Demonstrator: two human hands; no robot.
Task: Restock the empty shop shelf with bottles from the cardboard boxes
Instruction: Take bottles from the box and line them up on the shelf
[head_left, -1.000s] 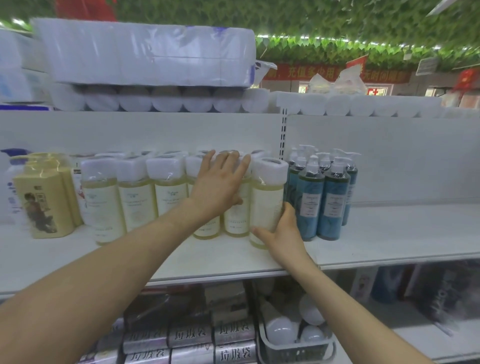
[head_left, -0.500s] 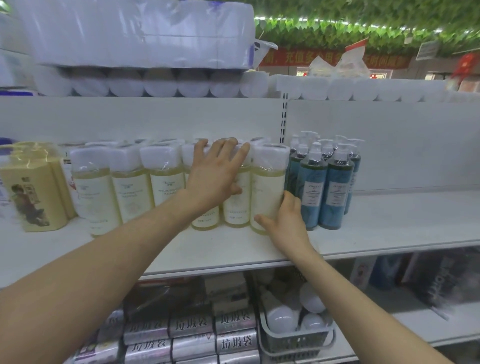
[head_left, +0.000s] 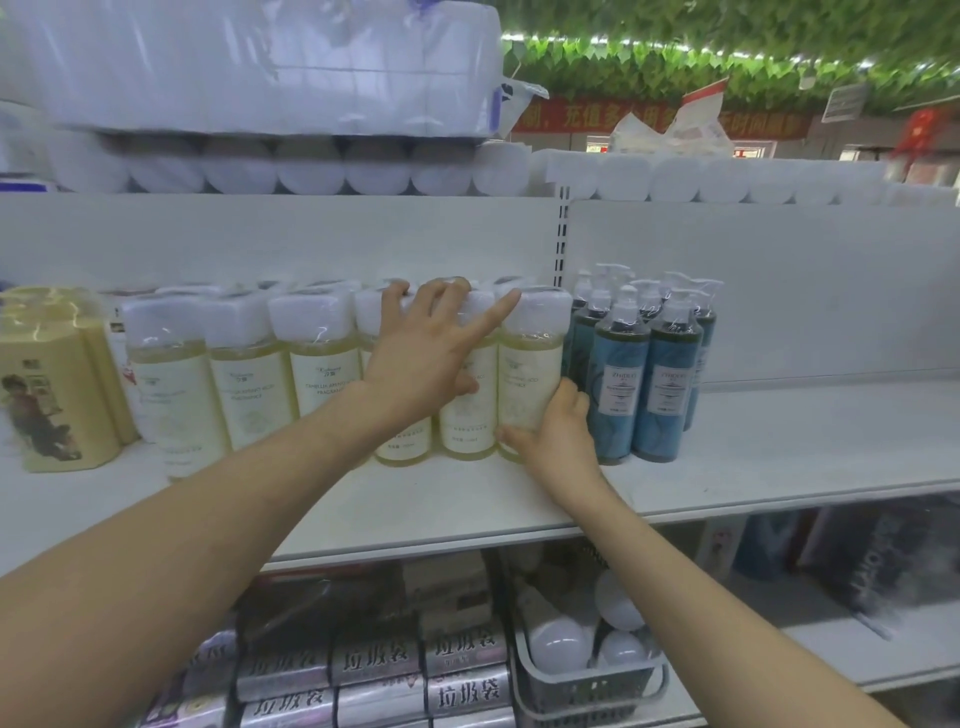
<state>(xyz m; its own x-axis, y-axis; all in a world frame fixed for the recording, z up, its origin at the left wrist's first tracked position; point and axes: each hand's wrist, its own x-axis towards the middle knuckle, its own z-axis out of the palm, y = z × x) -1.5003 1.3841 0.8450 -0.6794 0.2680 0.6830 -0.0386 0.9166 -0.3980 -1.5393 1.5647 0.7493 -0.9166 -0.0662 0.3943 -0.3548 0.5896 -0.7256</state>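
- My right hand (head_left: 558, 436) grasps the end bottle (head_left: 530, 364) low down. The thumb lies across the front near the base, and the fingers curl round its right side, into the gap beside the blue bottles (head_left: 665, 395).
- My left hand (head_left: 426, 358) is spread flat with straight fingers, resting on the caps (head_left: 306, 317) and upper fronts of the pale bottles (head_left: 249, 384). It grasps nothing and only steadies them.
- The bottle stands upright on the shelf (head_left: 779, 457), at the right end of the front row. It touches its pale neighbour on the left and sits just beside the blue ones.
- It looks filled almost to the cap, so I judge it fairly heavy, with the weight low. The wall looks like stiff plastic that should not give under a squeeze.
- A glossy film seems to cover cap and body, so I expect it to be slippery. Wrapping the hand round the body should be safer than pinching with fingertips.
- The best hold, I think, is the lower to middle body, where the sides are straight. The broad cap is a poor grip, because the film there may slide.
- It is tall and narrow, so a push near the top would tip it and a push near the base would slide it.
- The rows are packed close, and one knock could topple several bottles.
- I doubt it is fragile. A fall would more likely scuff it or loosen the cap than break it.
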